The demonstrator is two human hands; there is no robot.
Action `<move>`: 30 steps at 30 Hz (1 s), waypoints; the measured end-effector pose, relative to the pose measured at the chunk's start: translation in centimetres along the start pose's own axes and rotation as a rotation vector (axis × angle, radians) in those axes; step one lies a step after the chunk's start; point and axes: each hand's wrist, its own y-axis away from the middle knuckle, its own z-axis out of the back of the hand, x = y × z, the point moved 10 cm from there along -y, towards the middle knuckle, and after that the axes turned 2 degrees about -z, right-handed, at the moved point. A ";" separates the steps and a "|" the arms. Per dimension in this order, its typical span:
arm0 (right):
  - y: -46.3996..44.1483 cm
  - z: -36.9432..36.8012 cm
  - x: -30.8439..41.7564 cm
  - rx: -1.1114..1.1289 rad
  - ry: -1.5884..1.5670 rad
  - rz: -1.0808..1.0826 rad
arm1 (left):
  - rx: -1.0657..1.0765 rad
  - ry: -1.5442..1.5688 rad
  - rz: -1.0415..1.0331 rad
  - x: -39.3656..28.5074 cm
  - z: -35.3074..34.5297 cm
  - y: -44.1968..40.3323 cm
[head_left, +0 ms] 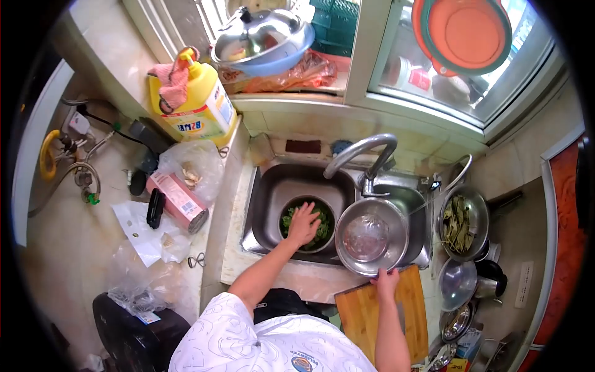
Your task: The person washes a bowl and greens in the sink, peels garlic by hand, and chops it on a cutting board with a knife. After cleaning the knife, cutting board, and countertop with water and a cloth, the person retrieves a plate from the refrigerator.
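Note:
My left hand (304,224) lies with its fingers spread on green leaves (322,230) in a round bowl (307,248), which sits in the left basin of the steel sink (268,186). At the front rim of a large metal bowl (398,248), my right hand (387,282) grips the edge with its fingers closed. That metal bowl is over the divider and the right basin, and something clear and shiny shows inside it. Above the sink arches a metal faucet (365,141). Below my right hand lies a wooden cutting board (359,310).
A yellow jug (214,111) with a pink cloth (171,84) stands at the back left. On the left counter are a pink box (176,198) and plastic bags (139,273). At right, a pan of dried leaves (457,224) stands near stacked metal bowls (458,284).

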 end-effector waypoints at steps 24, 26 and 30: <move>-1.5 -0.8 -2.4 0.126 -0.144 -0.083 | 0.071 -0.096 0.310 -4.5 6.4 5.7; -1.6 -0.9 -2.4 0.124 -0.146 -0.073 | 0.153 -0.079 0.315 -5.0 6.0 5.5; -1.6 -0.8 -2.5 0.118 -0.100 -0.051 | 0.061 -0.033 0.310 -5.2 6.3 6.1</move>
